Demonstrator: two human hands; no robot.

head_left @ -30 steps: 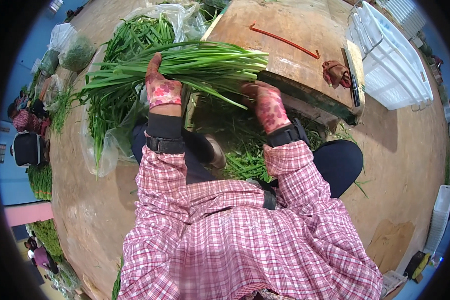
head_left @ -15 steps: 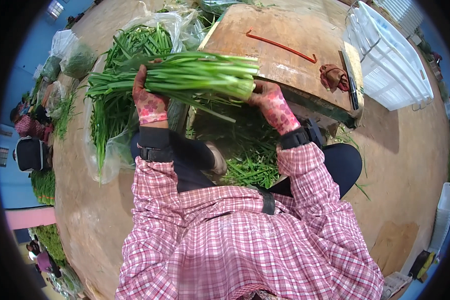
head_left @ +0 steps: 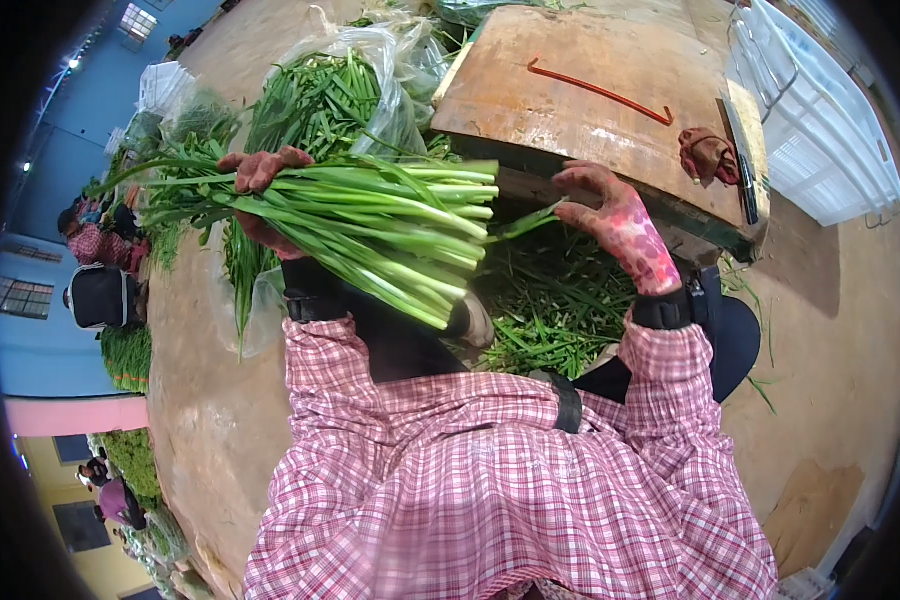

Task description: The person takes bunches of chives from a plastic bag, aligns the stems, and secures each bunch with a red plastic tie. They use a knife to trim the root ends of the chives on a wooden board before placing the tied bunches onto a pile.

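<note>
My left hand point(head_left: 262, 180), in a stained, patterned glove, is closed around the leafy part of a thick bunch of garlic chives point(head_left: 390, 225). Pale, cut stem ends fan out toward the right, while the leaf tips trail off to the left. To the right of the stems, my right hand point(head_left: 610, 215) is curved, with a gap between thumb and fingers. One loose green leaf point(head_left: 525, 222) stretches between the bunch and my right thumb; whether it is pinched there is unclear. Beyond the bunch, more chives point(head_left: 315, 105) lie heaped in clear plastic.
A low wooden table point(head_left: 570, 30) ahead carries a red hooked rod point(head_left: 600, 90), a crumpled brown cloth point(head_left: 708, 157) and a dark, long tool point(head_left: 740, 165). White stacked crates point(head_left: 805, 130) stand at right. Leaf scraps point(head_left: 530, 335) litter the floor between my legs. Another person point(head_left: 100, 240) sits far left.
The bunch has tilted and its stem ends have spread apart. My right hand has come off the stem ends and moved right, opening. The view has shifted somewhat left.
</note>
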